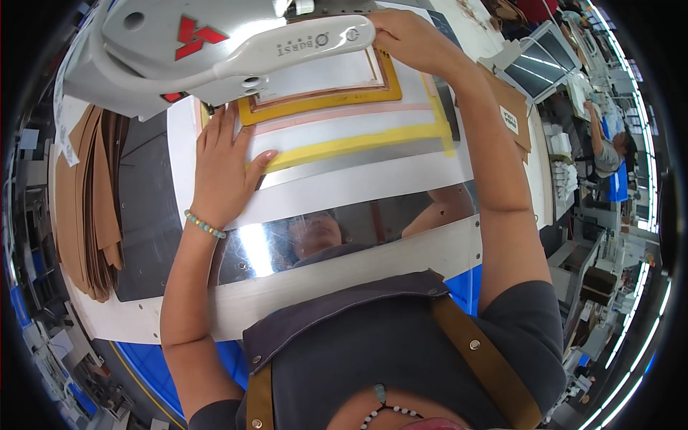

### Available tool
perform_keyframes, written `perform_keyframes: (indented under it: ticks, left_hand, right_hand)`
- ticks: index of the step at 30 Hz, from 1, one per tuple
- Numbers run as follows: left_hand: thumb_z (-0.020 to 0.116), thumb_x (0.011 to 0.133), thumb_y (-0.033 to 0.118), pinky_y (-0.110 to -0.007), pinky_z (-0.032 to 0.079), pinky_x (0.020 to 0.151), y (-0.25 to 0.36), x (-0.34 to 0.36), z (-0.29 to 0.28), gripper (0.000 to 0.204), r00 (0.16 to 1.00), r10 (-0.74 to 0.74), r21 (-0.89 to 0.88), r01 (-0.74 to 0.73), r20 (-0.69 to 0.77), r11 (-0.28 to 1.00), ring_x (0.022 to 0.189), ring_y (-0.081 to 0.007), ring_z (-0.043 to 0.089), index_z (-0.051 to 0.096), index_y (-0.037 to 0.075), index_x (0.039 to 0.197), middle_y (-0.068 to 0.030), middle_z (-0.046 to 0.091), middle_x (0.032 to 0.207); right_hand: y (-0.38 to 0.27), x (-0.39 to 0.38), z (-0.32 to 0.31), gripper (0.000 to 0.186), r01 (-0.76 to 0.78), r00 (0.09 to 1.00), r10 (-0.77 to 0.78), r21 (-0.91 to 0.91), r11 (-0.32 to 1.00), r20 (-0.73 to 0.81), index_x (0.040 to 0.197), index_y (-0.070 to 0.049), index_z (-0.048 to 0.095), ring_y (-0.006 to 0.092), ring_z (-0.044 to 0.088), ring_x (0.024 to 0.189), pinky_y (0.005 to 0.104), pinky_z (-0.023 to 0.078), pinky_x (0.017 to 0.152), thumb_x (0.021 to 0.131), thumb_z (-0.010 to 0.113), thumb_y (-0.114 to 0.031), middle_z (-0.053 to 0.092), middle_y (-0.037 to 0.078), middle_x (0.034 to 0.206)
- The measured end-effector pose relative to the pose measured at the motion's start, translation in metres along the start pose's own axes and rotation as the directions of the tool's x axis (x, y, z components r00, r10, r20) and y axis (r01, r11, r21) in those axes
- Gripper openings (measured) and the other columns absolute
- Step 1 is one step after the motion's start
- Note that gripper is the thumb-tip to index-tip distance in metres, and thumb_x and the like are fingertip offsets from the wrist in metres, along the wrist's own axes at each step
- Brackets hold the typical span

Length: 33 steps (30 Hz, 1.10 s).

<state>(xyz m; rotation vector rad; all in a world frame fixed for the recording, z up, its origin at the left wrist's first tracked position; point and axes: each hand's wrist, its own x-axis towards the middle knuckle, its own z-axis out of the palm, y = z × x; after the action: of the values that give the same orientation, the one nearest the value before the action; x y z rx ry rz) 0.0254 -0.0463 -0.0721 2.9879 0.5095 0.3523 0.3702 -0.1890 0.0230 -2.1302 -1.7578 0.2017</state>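
Note:
My left hand (222, 168) lies flat with its fingers spread, the fingertips beside the near left corner of a yellow rectangular frame (322, 106). Its thumb rests near a strip of yellow tape (358, 145) on a white sheet (337, 190). Farther off, my right hand (416, 39) is bent over the far right side of the yellow frame. Its fingertips are partly hidden behind the rounded end of a white lamp arm (308, 41), so their grip cannot be made out. A white machine head (154, 43) with a red mark covers the frame's far left part.
Brown sheets (89, 208) stand in a stack at the left. A shiny metal plate (365, 229) lies along the near table edge. Brown card pieces (512, 107) and a screen (541, 61) are at the right. Beyond them another person (609, 154) sits among workstations.

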Motion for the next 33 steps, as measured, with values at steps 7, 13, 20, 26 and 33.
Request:
perform_keyframes:
  ticks: [7,13,20,26,33]
  left_hand:
    - [0.055,0.105,0.056,-0.052,0.023,0.128,0.001,0.006,0.0,0.069,0.998,0.025,-0.041,-0.027,-0.054,0.999,0.155,-0.0441,0.033,0.06,0.002,0.148,-0.0268,0.04,0.165]
    - [0.057,0.105,0.053,-0.052,0.025,0.127,-0.006,-0.003,-0.001,0.068,0.997,0.015,-0.036,-0.017,-0.07,0.999,0.154,-0.0447,0.034,0.06,-0.002,0.145,-0.0287,0.041,0.165]
    - [0.065,0.101,0.046,-0.05,0.042,0.116,-0.034,0.003,-0.023,0.067,0.976,-0.045,0.102,0.068,-0.215,0.992,0.144,-0.0406,0.049,0.059,-0.006,0.143,-0.0227,0.059,0.15]
    - [0.074,0.096,0.028,-0.047,0.055,0.095,-0.13,-0.029,-0.1,0.041,0.83,-0.529,0.238,0.558,-0.179,0.795,0.113,-0.0385,0.068,0.069,0.0,0.125,-0.0192,0.073,0.115]
    - [0.076,0.094,0.03,-0.045,0.058,0.09,-0.213,-0.051,-0.057,0.051,0.808,-0.4,0.304,0.549,-0.433,0.779,0.11,-0.0361,0.069,0.066,0.002,0.135,-0.0178,0.071,0.114]
  right_hand:
    - [-0.04,-0.005,0.052,0.008,-0.003,0.957,0.037,-0.12,0.993,0.287,0.093,-0.002,0.06,0.0374,0.067,0.086,0.048,0.05,0.077,0.092,0.052,-0.004,0.069,0.021,0.09]
    - [-0.038,-0.028,0.047,0.013,0.014,1.0,-0.009,-0.172,0.985,0.025,0.099,-0.002,0.063,0.0397,0.067,0.097,0.0477,0.053,0.085,0.092,0.052,-0.002,0.069,0.022,0.101]
    - [0.003,-0.104,0.043,0.021,0.014,0.881,0.054,0.139,0.99,-0.47,0.106,-0.001,0.072,0.0282,0.068,0.118,0.0367,0.05,0.104,0.095,0.055,0.006,0.072,0.014,0.122]
    - [-0.005,-0.094,0.057,0.018,-0.025,0.859,0.128,0.211,0.977,-0.495,0.103,0.0,0.071,0.0264,0.067,0.118,0.0361,0.05,0.103,0.095,0.056,0.005,0.071,0.012,0.124]
    - [-0.012,-0.093,0.057,0.017,0.015,0.859,0.077,0.174,0.985,-0.506,0.101,-0.002,0.072,0.0259,0.067,0.119,0.0355,0.051,0.102,0.095,0.057,0.003,0.07,0.011,0.125]
